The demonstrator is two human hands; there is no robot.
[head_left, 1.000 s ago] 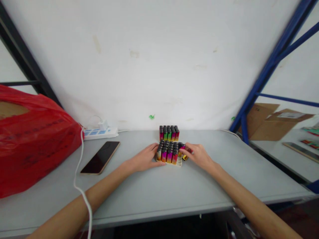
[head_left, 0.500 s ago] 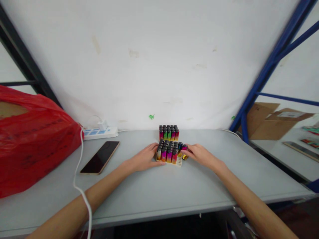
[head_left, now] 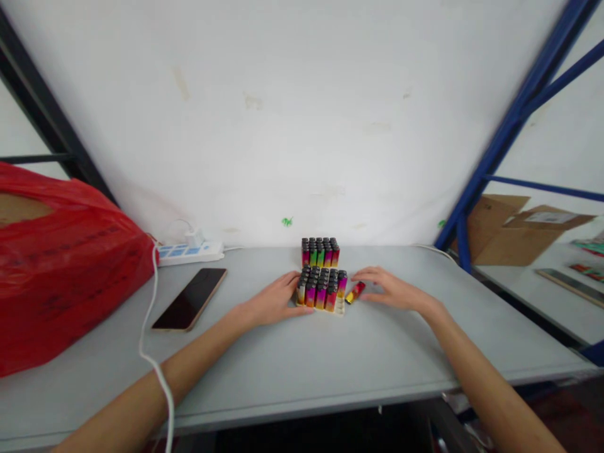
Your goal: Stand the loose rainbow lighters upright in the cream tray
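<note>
A pale tray (head_left: 340,307) holds several upright lighters (head_left: 321,294) in purple, red and yellow, with bare slots at its front right corner. My left hand (head_left: 276,301) grips the tray's left side, thumb along the front edge. One red and yellow lighter (head_left: 355,292) lies on the table just right of the tray. Around that lying lighter, my right hand (head_left: 387,290) is spread with nothing between its fingers. Behind the tray stands a second block of upright lighters (head_left: 321,253), pink, green and red.
On the left are a phone (head_left: 190,299), a white power strip (head_left: 191,253), a white cable (head_left: 147,352) and a red plastic bag (head_left: 70,270). Blue rack posts (head_left: 503,132) and an open cardboard box (head_left: 512,236) are at the right. A white wall rises behind the table.
My right hand has let go of a purple lighter, which now stands in the tray's right column, and has moved right, opening. My left hand has stayed in place.
</note>
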